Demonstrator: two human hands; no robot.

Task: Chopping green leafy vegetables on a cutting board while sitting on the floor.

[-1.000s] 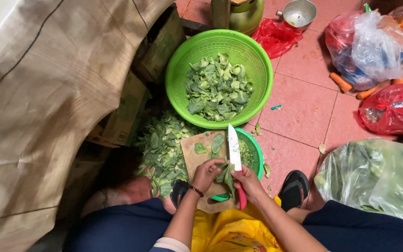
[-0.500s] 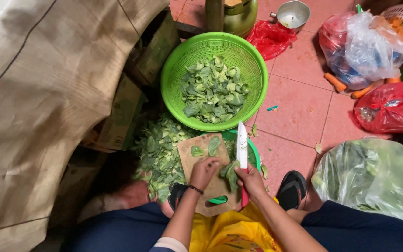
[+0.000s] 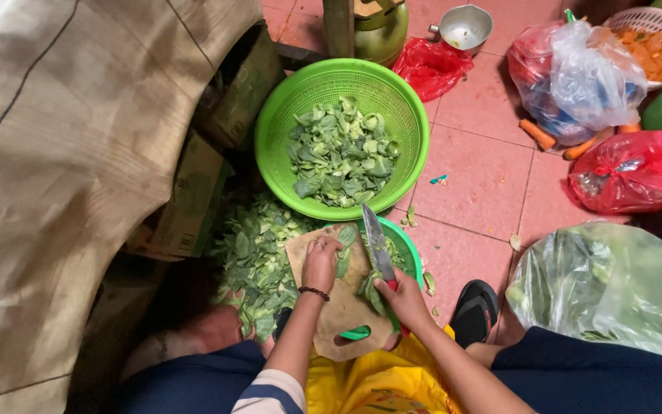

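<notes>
My right hand [image 3: 405, 300] grips a knife [image 3: 375, 241] whose blade points away from me over a round wooden cutting board [image 3: 342, 316]. My left hand [image 3: 320, 263] presses down on green leaves [image 3: 344, 257] lying on the board, just left of the blade. The board rests on a small green basin [image 3: 411, 254]. Beyond it stands a large green basket [image 3: 285, 103] holding cut leafy greens [image 3: 339, 156]. A heap of cut greens [image 3: 257, 254] lies on the floor left of the board.
A brown sack [image 3: 63, 169] and cardboard boxes [image 3: 193, 199] fill the left. A clear bag of greens [image 3: 611, 287] lies at the right, red bags [image 3: 628, 170], carrots [image 3: 538, 135] and a metal bowl [image 3: 463, 28] farther back. A black sandal [image 3: 475, 310] sits by the board.
The knife has tilted from nearly upright to slanting left toward my left hand. My left hand has shifted up the board onto the leaves.
</notes>
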